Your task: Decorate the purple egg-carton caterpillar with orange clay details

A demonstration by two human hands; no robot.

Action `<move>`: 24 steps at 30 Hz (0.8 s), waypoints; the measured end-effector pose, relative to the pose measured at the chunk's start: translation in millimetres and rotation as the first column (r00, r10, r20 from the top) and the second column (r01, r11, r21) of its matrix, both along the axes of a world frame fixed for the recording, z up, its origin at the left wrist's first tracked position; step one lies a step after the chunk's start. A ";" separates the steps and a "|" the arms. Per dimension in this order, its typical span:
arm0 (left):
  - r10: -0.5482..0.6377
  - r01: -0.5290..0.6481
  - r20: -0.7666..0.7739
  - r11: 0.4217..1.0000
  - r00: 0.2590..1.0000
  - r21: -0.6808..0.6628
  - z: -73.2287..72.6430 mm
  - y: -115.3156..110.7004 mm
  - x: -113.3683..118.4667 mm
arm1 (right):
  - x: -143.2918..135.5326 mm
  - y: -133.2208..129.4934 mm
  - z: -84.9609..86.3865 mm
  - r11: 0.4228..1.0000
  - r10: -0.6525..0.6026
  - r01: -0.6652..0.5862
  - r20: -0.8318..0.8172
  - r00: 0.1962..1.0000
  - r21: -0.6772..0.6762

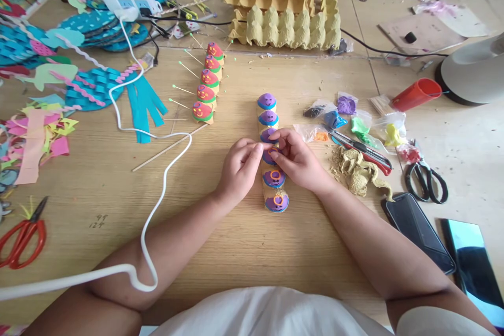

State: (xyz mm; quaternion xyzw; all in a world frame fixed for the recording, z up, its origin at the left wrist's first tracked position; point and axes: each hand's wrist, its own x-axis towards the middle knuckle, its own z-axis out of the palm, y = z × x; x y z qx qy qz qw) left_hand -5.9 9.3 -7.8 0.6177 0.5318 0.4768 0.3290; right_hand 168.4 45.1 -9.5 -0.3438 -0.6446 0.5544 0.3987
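Note:
A strip of egg-carton cups (pixel 274 178) lies lengthwise before me, its domes covered in purple clay with blue rims and small faces. Orange clay rings sit on the nearer domes. Over the middle of the strip, my left hand (pixel 241 165) is closed with thumb and forefinger pinched together. Just opposite, my right hand (pixel 295 157) has its fingers bent in a pinch, its tips almost meeting the left ones. Whatever is between the fingertips is too small to make out. The hands partly hide the middle domes.
A red-and-green carton caterpillar (pixel 207 84) with pins stands at the back left. White cable (pixel 165 178) loops along the left. On the right lie clay bags (pixel 346 105), a utility knife (pixel 362 149), carton scraps (pixel 356 170), black scissors (pixel 427 178) and phones (pixel 417 231). Egg cartons (pixel 293 29) stand behind.

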 end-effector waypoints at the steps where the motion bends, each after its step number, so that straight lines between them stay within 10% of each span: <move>1: -0.002 0.002 -0.003 1.000 1.000 0.000 1.0 0.0 0.1 | -0.1 0.0 1.1 1.000 0.008 -0.009 -0.016 1.000 -0.024; 24: -0.015 0.015 0.009 1.000 1.000 -0.011 -0.2 -1.1 2.2 | -6.6 9.6 -1.2 0.982 -0.136 0.136 0.009 0.991 -0.132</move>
